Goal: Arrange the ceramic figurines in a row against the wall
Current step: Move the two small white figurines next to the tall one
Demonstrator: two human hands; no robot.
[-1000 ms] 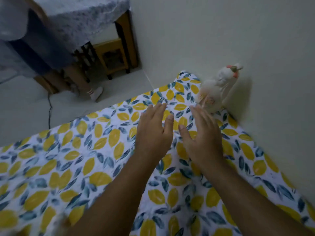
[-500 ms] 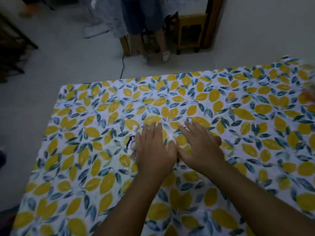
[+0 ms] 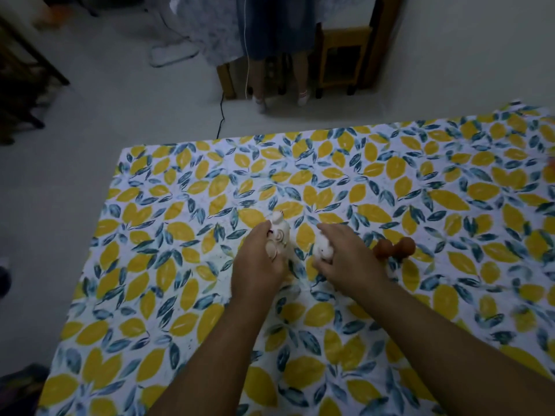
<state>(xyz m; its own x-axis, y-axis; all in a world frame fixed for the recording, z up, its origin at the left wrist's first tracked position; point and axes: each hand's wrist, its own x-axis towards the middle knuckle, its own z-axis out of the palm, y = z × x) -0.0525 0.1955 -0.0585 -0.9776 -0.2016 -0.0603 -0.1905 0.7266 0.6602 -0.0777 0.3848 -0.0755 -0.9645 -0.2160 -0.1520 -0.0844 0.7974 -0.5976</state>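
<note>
The left hand (image 3: 258, 262) is gripping a white figurine (image 3: 280, 235); the right hand (image 3: 348, 259) is gripping a smaller white figurine (image 3: 322, 249) on the leaf-patterned surface (image 3: 180, 265), a brown figurine (image 3: 395, 247) just right.

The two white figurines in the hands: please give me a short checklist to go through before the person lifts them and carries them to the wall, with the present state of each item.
1. Left hand closed on the larger white figurine: ok, fingers wrap its side.
2. Right hand closed on the small white figurine: ok.
3. Figurines apart from each other: ok, a strip of tablecloth shows between them.
4. Brown figurine clear of the right hand: cannot tell, it sits right behind the hand.
5. Figurines already lifted off the cloth: cannot tell, the hands hide their bases.
6. Free place at the wall: cannot tell, the wall is out of view.
</note>
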